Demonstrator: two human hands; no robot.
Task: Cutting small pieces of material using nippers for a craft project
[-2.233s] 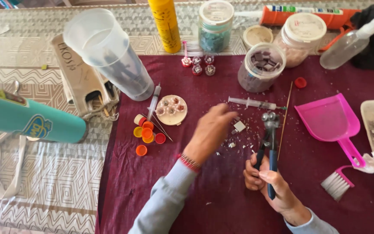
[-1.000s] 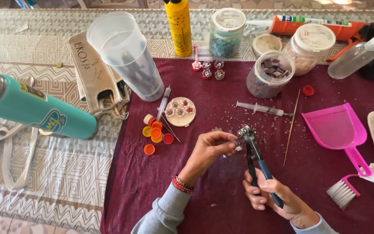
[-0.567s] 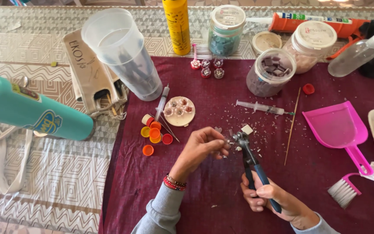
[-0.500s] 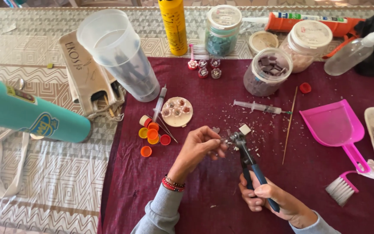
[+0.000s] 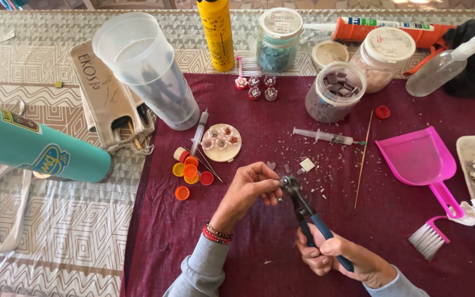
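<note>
- left hand (image 5: 251,187) pinches a tiny chip right at the nipper (image 5: 291,184) head; fingertips closed on it, probably to keep it steady in the jaws; the chip itself is too small to make out
- right hand (image 5: 339,257) is wrapped shut around the blue handles, low and near the body, which looks good for leverage
- all this sits over the maroon cloth (image 5: 259,258); shards lie scattered just past the head, so the cloth seems there to catch bits
- a loose white tile (image 5: 307,164) lies just beyond; syringe (image 5: 325,136) and skewer (image 5: 363,159) further out
- bottle caps (image 5: 189,171) to the left, pink dustpan (image 5: 421,162) and brush (image 5: 429,239) to the right; nothing crowds the hands
</note>
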